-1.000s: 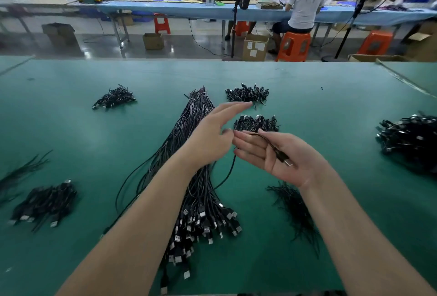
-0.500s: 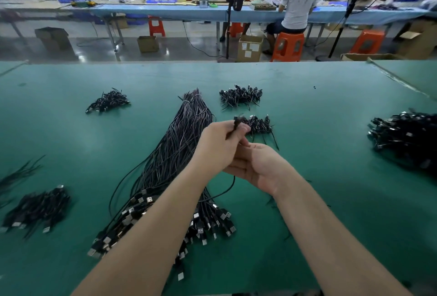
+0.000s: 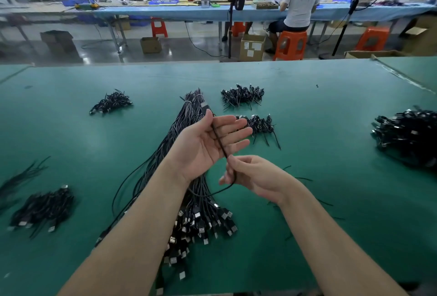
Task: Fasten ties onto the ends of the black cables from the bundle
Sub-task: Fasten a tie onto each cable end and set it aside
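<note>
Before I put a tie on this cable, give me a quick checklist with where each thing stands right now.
1. One cable separated from the bundle: ok, a single black cable runs across the left hand.
2. Cable end exposed: ok, its connector sticks out above the left hand's thumb.
3. Left hand's hold: ok, the thumb pins the cable against the palm; the fingers are straight.
4. Right hand controls the cable: ok, it pinches the cable lower down.
5. Tie in hand: not ok, no loose tie shows in either hand.
6. Ties within reach: cannot tell, the thin black strands near the right hand are partly hidden.
</note>
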`<control>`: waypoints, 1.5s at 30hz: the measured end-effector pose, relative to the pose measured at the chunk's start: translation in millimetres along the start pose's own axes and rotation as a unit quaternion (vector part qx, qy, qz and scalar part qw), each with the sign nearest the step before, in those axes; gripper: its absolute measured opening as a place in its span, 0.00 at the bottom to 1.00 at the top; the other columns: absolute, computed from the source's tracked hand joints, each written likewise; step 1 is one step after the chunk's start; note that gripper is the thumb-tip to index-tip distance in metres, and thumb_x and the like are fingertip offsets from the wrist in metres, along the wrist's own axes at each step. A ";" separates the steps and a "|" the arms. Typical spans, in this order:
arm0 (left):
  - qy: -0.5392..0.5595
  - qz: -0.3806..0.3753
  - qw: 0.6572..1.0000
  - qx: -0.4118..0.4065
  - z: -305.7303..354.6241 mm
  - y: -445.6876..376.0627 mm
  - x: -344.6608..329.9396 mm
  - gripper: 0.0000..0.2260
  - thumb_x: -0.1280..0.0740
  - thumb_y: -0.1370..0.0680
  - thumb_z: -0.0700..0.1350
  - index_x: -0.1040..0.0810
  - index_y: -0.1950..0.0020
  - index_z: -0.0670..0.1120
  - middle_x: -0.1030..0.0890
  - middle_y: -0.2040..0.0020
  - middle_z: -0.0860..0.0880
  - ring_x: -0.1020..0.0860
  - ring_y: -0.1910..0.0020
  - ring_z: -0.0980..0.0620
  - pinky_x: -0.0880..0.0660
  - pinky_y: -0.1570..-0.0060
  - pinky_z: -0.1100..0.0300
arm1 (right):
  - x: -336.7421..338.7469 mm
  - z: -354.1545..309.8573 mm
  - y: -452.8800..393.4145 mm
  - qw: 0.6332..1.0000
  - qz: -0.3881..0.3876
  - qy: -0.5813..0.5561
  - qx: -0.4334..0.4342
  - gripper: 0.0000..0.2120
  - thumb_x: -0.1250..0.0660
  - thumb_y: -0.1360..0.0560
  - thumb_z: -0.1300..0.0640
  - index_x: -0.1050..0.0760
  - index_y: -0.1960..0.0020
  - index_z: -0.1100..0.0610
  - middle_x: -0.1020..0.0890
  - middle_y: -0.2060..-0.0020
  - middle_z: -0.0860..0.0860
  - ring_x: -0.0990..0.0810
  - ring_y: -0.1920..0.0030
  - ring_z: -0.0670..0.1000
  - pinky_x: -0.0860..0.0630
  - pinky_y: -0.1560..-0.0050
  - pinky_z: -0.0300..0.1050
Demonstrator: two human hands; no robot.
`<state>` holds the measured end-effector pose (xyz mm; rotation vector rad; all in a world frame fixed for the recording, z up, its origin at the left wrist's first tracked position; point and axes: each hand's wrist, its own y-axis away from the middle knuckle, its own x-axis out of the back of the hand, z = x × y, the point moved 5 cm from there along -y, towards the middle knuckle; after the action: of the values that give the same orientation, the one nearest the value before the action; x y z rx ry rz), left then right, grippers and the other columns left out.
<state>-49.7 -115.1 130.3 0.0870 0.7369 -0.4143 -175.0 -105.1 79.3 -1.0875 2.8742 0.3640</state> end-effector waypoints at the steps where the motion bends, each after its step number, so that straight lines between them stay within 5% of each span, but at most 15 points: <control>1: 0.003 -0.032 0.999 0.015 0.5 4.2 -0.6 0.22 0.41 0.18 0.54 0.15 0.45 0.38 0.17 0.40 0.37 0.20 0.38 0.37 0.22 0.42 0.43 | -0.3 1.0 1.6 0.999 -0.033 -0.042 -0.008 0.14 0.33 0.22 0.47 0.23 0.62 0.55 0.24 0.67 0.50 0.21 0.59 0.52 0.23 0.44 0.45; 3: -0.023 -0.084 0.995 0.053 -2.2 12.9 -1.0 0.21 0.39 0.17 0.53 0.17 0.43 0.37 0.18 0.39 0.37 0.20 0.38 0.36 0.23 0.40 0.41 | 1.3 1.9 3.0 0.992 -0.058 -0.108 -0.025 0.11 0.31 0.22 0.52 0.24 0.60 0.56 0.31 0.69 0.49 0.29 0.66 0.50 0.23 0.51 0.44; 6: -0.094 -0.148 0.979 0.103 -7.5 24.2 -2.8 0.23 0.43 0.14 0.51 0.20 0.40 0.32 0.20 0.38 0.31 0.21 0.39 0.33 0.26 0.36 0.38 | 0.3 0.1 -1.0 0.992 -0.075 -0.080 -0.059 0.08 0.33 0.20 0.54 0.23 0.52 0.60 0.28 0.67 0.50 0.30 0.68 0.48 0.24 0.59 0.42; 9: -0.146 -0.171 0.964 0.142 -10.6 30.6 -2.6 0.23 0.43 0.13 0.48 0.23 0.40 0.27 0.23 0.38 0.27 0.23 0.38 0.28 0.30 0.33 0.36 | 1.9 -2.7 -5.7 0.994 -0.064 0.020 -0.082 0.22 0.42 0.17 0.62 0.20 0.67 0.55 0.25 0.72 0.48 0.28 0.72 0.46 0.25 0.66 0.38; 11: -0.188 -0.168 0.953 0.166 -12.2 35.5 0.3 0.23 0.41 0.14 0.48 0.23 0.40 0.27 0.22 0.39 0.27 0.24 0.36 0.28 0.30 0.32 0.37 | 1.4 -7.5 -6.6 0.991 -0.074 0.073 -0.088 0.19 0.39 0.18 0.59 0.21 0.67 0.56 0.26 0.72 0.50 0.29 0.72 0.46 0.27 0.69 0.37; 14: -0.277 -0.075 0.937 0.199 -20.8 41.3 12.4 0.22 0.38 0.16 0.50 0.20 0.41 0.30 0.19 0.41 0.32 0.21 0.37 0.34 0.26 0.34 0.45 | 10.2 -12.7 -10.3 0.990 -0.030 0.062 -0.124 0.16 0.36 0.18 0.51 0.25 0.63 0.57 0.33 0.73 0.49 0.36 0.73 0.47 0.31 0.74 0.37; 18: -0.393 0.142 0.894 0.160 -37.3 41.7 36.6 0.17 0.40 0.15 0.49 0.17 0.43 0.39 0.14 0.45 0.42 0.17 0.43 0.45 0.22 0.38 0.52 | 16.3 -22.9 -14.7 0.989 0.001 0.054 -0.136 0.16 0.38 0.16 0.50 0.25 0.60 0.56 0.38 0.74 0.45 0.43 0.75 0.44 0.44 0.79 0.34; 24: -0.185 0.195 0.958 0.100 -51.2 38.2 42.4 0.20 0.39 0.19 0.55 0.20 0.36 0.42 0.16 0.41 0.40 0.18 0.41 0.39 0.20 0.42 0.45 | 3.5 -35.6 -18.0 0.988 0.021 0.134 -0.073 0.15 0.40 0.16 0.50 0.24 0.55 0.57 0.38 0.74 0.45 0.43 0.75 0.45 0.43 0.77 0.36; 32: -0.089 0.248 0.963 0.053 -46.9 29.3 49.0 0.18 0.42 0.15 0.52 0.23 0.32 0.44 0.16 0.41 0.41 0.15 0.49 0.44 0.17 0.53 0.49 | -11.8 -30.5 -18.3 0.973 0.015 0.229 -0.032 0.17 0.40 0.15 0.51 0.22 0.59 0.56 0.30 0.74 0.47 0.37 0.75 0.45 0.40 0.73 0.37; 35: -0.065 0.259 0.963 0.048 -46.1 27.3 48.2 0.19 0.44 0.15 0.52 0.24 0.31 0.43 0.16 0.39 0.46 0.15 0.47 0.49 0.18 0.57 0.56 | -14.5 -24.6 -18.7 0.965 0.006 0.261 -0.025 0.20 0.40 0.15 0.51 0.29 0.64 0.56 0.29 0.74 0.49 0.37 0.75 0.46 0.39 0.74 0.37; 39: -0.050 0.263 0.964 0.010 -41.3 24.2 47.0 0.20 0.42 0.17 0.52 0.24 0.33 0.41 0.16 0.39 0.46 0.16 0.43 0.48 0.18 0.54 0.56 | -14.6 -19.3 -19.0 0.961 0.011 0.276 -0.018 0.21 0.39 0.16 0.50 0.31 0.67 0.56 0.29 0.73 0.51 0.37 0.75 0.47 0.37 0.75 0.37; 41: -0.039 0.256 0.966 -0.015 -38.0 23.4 46.4 0.22 0.38 0.21 0.52 0.24 0.34 0.40 0.16 0.40 0.44 0.16 0.44 0.46 0.17 0.53 0.55 | -14.1 -19.1 -19.3 0.963 0.020 0.269 -0.012 0.22 0.38 0.16 0.50 0.28 0.63 0.64 0.28 0.73 0.52 0.37 0.75 0.48 0.38 0.76 0.38; 45: -0.047 0.243 0.968 -0.029 -36.9 22.2 46.0 0.24 0.37 0.24 0.54 0.25 0.32 0.42 0.17 0.38 0.41 0.18 0.39 0.44 0.22 0.38 0.47 | -14.2 -17.2 -21.5 0.961 0.034 0.273 -0.007 0.25 0.38 0.17 0.49 0.25 0.55 0.72 0.26 0.74 0.50 0.36 0.76 0.47 0.39 0.76 0.38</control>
<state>-33.8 -102.1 70.7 0.1872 0.6080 0.0722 -149.5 -115.6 93.5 -1.2628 3.3929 0.0901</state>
